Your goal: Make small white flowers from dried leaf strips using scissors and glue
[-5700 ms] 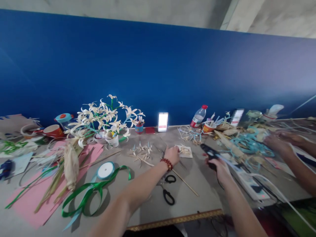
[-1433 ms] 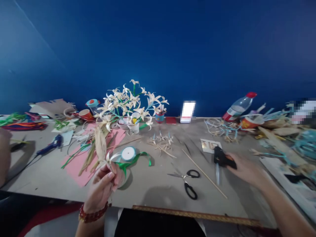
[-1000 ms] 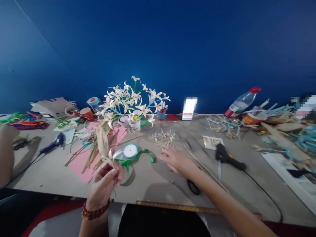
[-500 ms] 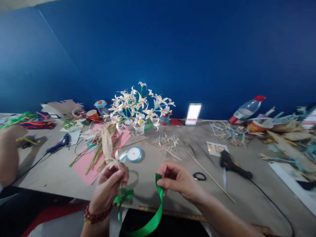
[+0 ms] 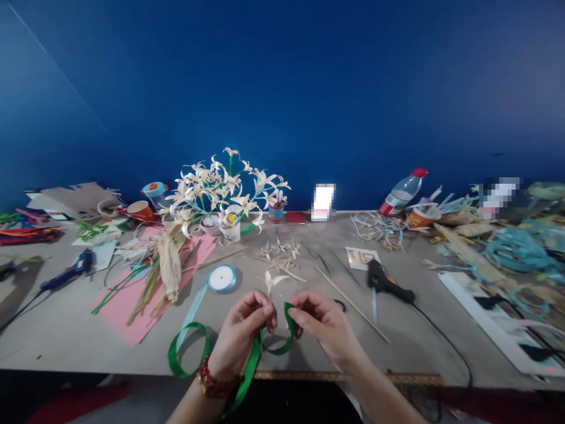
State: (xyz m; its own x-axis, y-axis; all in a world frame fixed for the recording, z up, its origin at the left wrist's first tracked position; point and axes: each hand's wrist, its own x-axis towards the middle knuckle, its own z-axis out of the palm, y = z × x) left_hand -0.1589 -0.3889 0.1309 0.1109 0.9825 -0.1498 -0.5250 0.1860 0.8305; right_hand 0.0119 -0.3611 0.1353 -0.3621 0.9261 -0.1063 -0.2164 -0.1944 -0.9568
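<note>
My left hand [image 5: 242,334], with a red bead bracelet at the wrist, pinches the stem of a small cream straw flower [image 5: 270,281] and the green ribbon [image 5: 185,347]. Close beside it, my right hand [image 5: 322,323] pinches the end of the same green ribbon by the flower stem. Both hands are closed and nearly touching over the near edge of the grey table [image 5: 62,330]. The ribbon loops to the left on the table and hangs down past my left wrist.
A black glue gun [image 5: 386,284] with its cord lies right of my hands, next to a thin wooden stick [image 5: 353,304]. A ribbon spool [image 5: 222,278], pink paper [image 5: 132,297], a cream flower bouquet [image 5: 223,185], a blue glue gun [image 5: 66,274] and a bottle [image 5: 402,192] stand further off.
My right hand let go of the glue gun, picked up the green ribbon and came to my left hand. Both hands have moved to the middle, with the ribbon's end now at the flower stem.
</note>
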